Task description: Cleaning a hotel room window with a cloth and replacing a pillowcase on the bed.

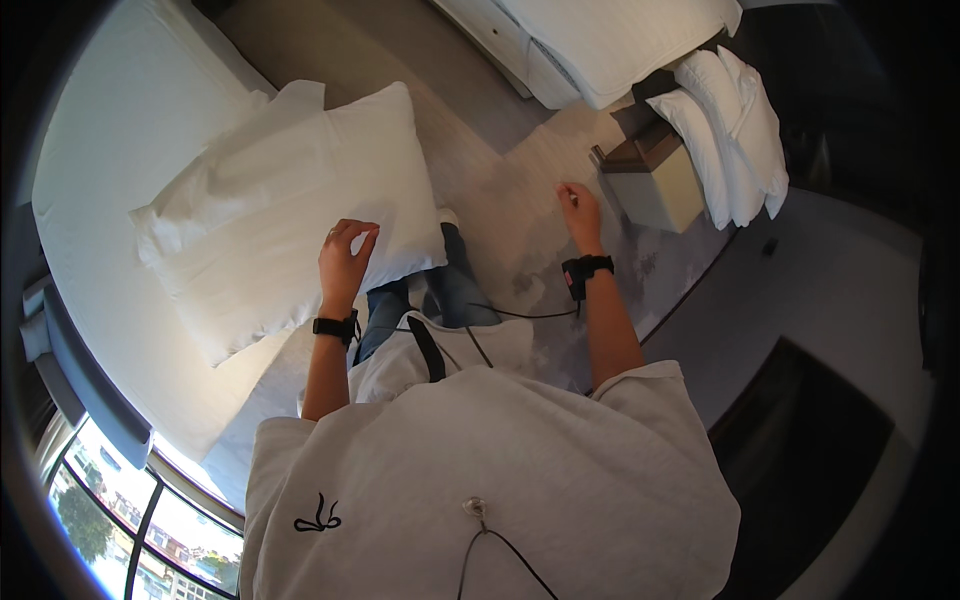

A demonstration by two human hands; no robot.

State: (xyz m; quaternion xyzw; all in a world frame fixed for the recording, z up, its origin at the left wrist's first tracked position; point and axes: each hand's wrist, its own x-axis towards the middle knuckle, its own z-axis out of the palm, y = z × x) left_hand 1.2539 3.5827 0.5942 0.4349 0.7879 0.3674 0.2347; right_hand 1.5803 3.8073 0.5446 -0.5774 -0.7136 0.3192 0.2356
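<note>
A white pillow (300, 202) in a smooth case lies aslant at the edge of a bed with a white sheet (97, 217). Above its near right part is my left hand (350, 255), with nothing visible in it; thumb and forefinger curve towards each other with a gap between them. Whether it touches the pillow cannot be told. My right hand (580, 214) is over the floor, away from the pillow, its fingers curled in and no object visible in them. Both wrists wear black straps, the right one with a small box and a cable.
At the upper right, several white pillows (731, 135) are piled by a bedside cabinet (652, 184) with a brown top. A second bed (600, 45) with white bedding stands beyond the wooden-looking floor (480, 142). A window (150, 525) is at the lower left.
</note>
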